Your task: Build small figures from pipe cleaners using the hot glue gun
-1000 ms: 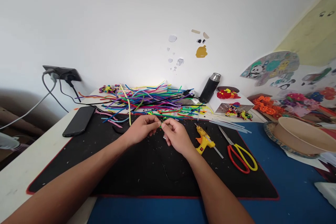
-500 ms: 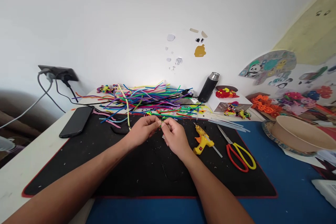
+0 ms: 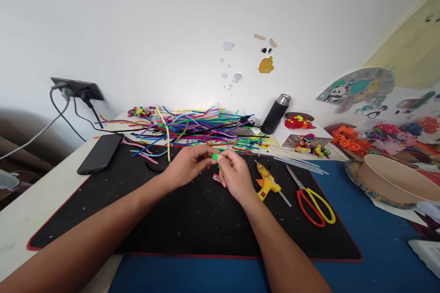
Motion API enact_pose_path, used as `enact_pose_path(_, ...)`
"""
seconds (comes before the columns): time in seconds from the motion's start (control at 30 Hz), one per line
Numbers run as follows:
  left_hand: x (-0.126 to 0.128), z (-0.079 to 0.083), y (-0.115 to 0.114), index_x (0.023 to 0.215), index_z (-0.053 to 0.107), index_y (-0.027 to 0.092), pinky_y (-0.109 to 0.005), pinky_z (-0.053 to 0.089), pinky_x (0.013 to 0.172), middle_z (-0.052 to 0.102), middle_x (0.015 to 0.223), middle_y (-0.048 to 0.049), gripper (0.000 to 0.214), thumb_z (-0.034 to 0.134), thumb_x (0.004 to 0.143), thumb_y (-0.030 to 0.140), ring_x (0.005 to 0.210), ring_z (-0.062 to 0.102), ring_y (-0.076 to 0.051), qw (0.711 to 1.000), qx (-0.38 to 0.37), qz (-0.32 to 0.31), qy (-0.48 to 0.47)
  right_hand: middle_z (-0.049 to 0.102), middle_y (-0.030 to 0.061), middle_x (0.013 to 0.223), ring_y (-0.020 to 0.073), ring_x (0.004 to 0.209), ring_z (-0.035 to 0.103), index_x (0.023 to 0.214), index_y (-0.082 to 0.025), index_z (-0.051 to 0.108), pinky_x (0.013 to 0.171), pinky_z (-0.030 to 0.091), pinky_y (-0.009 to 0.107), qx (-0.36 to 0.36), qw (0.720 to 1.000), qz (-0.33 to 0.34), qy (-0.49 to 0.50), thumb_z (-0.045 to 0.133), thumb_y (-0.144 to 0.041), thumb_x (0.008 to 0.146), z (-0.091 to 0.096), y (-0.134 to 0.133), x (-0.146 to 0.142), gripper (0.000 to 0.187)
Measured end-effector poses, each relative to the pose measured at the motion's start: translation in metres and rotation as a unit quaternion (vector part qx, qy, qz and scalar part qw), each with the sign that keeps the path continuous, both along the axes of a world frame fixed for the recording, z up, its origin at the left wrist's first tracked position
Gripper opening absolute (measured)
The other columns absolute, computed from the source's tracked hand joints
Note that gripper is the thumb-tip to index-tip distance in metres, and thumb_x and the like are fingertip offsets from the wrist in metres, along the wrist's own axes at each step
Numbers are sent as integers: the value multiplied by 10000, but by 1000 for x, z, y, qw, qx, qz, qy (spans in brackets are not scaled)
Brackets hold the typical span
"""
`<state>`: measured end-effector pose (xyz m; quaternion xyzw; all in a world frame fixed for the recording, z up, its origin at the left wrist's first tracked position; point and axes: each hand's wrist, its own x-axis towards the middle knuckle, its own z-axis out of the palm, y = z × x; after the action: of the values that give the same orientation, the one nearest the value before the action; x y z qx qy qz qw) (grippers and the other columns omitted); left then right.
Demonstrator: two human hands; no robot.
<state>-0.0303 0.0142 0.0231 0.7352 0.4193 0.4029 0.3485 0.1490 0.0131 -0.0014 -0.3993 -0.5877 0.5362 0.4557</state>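
Over the black mat, my left hand and my right hand meet, fingertips close together. Both pinch a small bright green pipe cleaner piece; its full shape is hidden by the fingers. Just under my right hand lies a small pink-and-white item, partly covered, perhaps a lighter. To the right of that hand rests a yellow glue gun with a clear stick in its back. Scissors with one red and one yellow handle lie farther right.
A pile of colourful pipe cleaners spreads along the wall behind the mat. A black bottle leans near a white box bearing fuzzy figures. Left is a phone; glue sticks and a round bowl are on the right.
The green piece shows more between my fingertips, which have turned slightly. More of the pink item under my right hand is visible. The view has shifted a little.
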Motion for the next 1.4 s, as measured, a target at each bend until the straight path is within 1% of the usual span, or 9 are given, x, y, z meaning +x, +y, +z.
enact_pose_path(0.27, -8, 3, 0, 1032, 768, 196, -249, 465, 633, 714, 784, -22, 187, 622, 938, 266, 676, 656, -170, 995, 50, 2, 88, 401, -131, 396, 86, 314, 343, 823, -235, 520, 399, 271, 226, 1, 1000, 23, -3, 573, -456, 956, -4, 0, 0, 263)
enact_pose_path(0.5, -9, -6, 5, 1053, 742, 185, -230, 436, 614, 711, 786, -22, 190, 590, 952, 236, 681, 644, -150, 982, 120, -5, 142, 436, -111, 407, 92, 329, 382, 798, -229, 537, 414, 303, 228, -3, 999, 4, -48, 591, -486, 931, -6, 2, -1, 294)
enact_pose_path(0.57, -8, -8, 5, 1035, 743, 182, -229, 440, 602, 701, 765, -17, 180, 603, 953, 261, 664, 636, -147, 988, 97, -4, 122, 433, -112, 401, 92, 325, 374, 799, -230, 540, 414, 305, 229, -5, 999, 7, -46, 594, -488, 932, -6, 3, 0, 296)
enact_pose_path(0.67, -8, -6, 7, 1013, 736, 167, -236, 493, 604, 690, 738, -10, 211, 649, 936, 343, 633, 639, -143, 999, -25, -28, 28, 424, -115, 392, 91, 319, 355, 814, -229, 551, 407, 304, 227, -1, 999, 17, -28, 591, -483, 947, -6, 3, 1, 289)
enact_pose_path(0.77, -11, -1, 11, 977, 719, 153, -263, 557, 616, 725, 797, -34, 333, 709, 899, 476, 621, 665, -145, 984, -150, -66, -70, 419, -116, 393, 91, 320, 358, 825, -226, 566, 400, 307, 223, 3, 999, 28, -15, 593, -482, 957, -6, 4, 3, 289)
enact_pose_path(0.83, -14, 3, 15, 902, 714, 145, -257, 558, 589, 732, 786, -46, 403, 725, 884, 548, 602, 670, -142, 975, -187, -81, -83, 418, -118, 393, 89, 319, 357, 828, -226, 567, 402, 319, 222, 2, 999, 32, -13, 597, -481, 960, -7, 5, 4, 289)
enact_pose_path(0.97, -19, 6, 18, 803, 717, 134, -236, 539, 558, 719, 720, -47, 466, 730, 876, 594, 585, 668, -137, 969, -219, -93, -64, 428, -116, 397, 87, 321, 352, 826, -229, 555, 392, 295, 221, 2, 999, 29, -18, 611, -481, 955, -9, 6, 4, 288)
enact_pose_path(1.13, -19, 7, 16, 846, 725, 139, -235, 522, 533, 733, 773, -48, 426, 784, 827, 560, 584, 658, -131, 961, -241, -101, -88, 425, -115, 412, 88, 329, 352, 833, -232, 557, 405, 310, 225, 9, 999, 29, -26, 596, -492, 960, -6, 3, 2, 292)
enact_pose_path(1.4, -18, 4, 15, 811, 670, 160, -209, 475, 501, 663, 652, 10, 295, 784, 804, 432, 552, 622, -118, 970, -230, -43, -60, 479, -88, 486, 100, 368, 417, 832, -222, 608, 422, 346, 231, 11, 995, 21, -93, 607, -451, 942, -1, 3, 6, 254)
